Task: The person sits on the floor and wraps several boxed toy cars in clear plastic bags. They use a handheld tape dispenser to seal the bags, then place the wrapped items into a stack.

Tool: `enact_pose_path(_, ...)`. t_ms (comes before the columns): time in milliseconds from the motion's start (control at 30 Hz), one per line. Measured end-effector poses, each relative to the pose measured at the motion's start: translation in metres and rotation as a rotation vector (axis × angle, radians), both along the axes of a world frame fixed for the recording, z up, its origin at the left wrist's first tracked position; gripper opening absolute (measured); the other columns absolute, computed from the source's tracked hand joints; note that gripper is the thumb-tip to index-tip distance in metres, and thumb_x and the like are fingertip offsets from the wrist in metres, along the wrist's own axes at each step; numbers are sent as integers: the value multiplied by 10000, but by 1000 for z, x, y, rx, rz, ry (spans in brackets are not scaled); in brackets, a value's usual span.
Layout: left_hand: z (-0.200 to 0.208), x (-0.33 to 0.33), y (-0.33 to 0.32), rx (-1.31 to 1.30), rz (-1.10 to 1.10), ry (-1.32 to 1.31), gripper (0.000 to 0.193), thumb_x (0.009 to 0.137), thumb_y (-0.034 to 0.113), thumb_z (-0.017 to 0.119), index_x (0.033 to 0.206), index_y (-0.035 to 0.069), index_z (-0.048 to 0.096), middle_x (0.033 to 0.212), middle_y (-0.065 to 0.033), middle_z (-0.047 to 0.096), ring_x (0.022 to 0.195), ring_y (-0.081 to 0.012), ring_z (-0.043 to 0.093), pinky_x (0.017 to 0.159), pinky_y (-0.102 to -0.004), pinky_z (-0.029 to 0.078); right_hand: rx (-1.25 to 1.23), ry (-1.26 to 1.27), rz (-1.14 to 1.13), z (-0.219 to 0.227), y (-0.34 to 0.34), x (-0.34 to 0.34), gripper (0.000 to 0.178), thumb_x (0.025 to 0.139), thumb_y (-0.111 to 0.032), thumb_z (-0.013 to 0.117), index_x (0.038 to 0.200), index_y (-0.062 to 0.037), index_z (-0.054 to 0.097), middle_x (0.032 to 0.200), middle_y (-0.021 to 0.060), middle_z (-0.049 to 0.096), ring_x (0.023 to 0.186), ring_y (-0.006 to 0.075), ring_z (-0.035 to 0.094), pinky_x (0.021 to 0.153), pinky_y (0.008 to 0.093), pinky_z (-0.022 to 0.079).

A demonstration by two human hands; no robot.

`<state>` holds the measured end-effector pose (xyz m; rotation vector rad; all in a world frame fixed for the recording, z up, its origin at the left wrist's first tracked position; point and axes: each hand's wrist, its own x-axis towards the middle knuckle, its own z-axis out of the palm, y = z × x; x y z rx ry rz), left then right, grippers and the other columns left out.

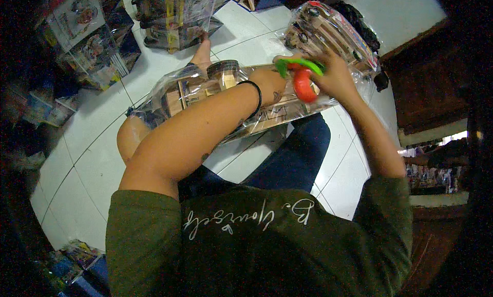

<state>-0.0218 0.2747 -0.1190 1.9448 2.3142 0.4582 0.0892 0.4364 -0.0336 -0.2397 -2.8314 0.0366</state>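
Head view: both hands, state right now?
Left hand: over the plastic-wrapped package; fingers unclear, so open or closed can't be told.
Right hand: closed, holding the red-and-green tool.

The left arm [192, 132] reaches diagonally forward and to the right, forearm crossing in front of the body, with small dark marks on its skin. The left hand [270, 85] is low, its fingertips mostly hidden. The right forearm [374, 135] angles forward and inward from a bent elbow; the right hand [331, 73], slightly blurred, curls close by.
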Motion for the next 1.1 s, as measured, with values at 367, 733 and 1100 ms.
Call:
enact_pose_path(367,8,-2,6,-154,66,27,272,832,190,504,921,32,708,996,-193,674,893,-323,665,769,-423,523,-440,-134,-413,-57,-124,198,544,600,-74,615,1143,-39,635,1061,173,514,1022,337,580,893,375,479)
enact_pose_path(733,1,-10,-7,-162,12,-20,224,779,205,539,708,24,650,787,-242,637,701,-397,614,706,-488,489,-509,506,-399,-134,-43,224,571,654,-78,635,1220,-122,577,1146,132,501,973,329,575,859,379,494)
enact_pose_path(1100,49,21,17,-244,-23,698,337,832,357,565,929,64,702,1078,-198,644,976,-268,641,722,-458,495,-396,510,-1227,-298,34,314,605,712,-101,644,1279,4,462,1304,237,406,1220,378,391,1038,424,321)
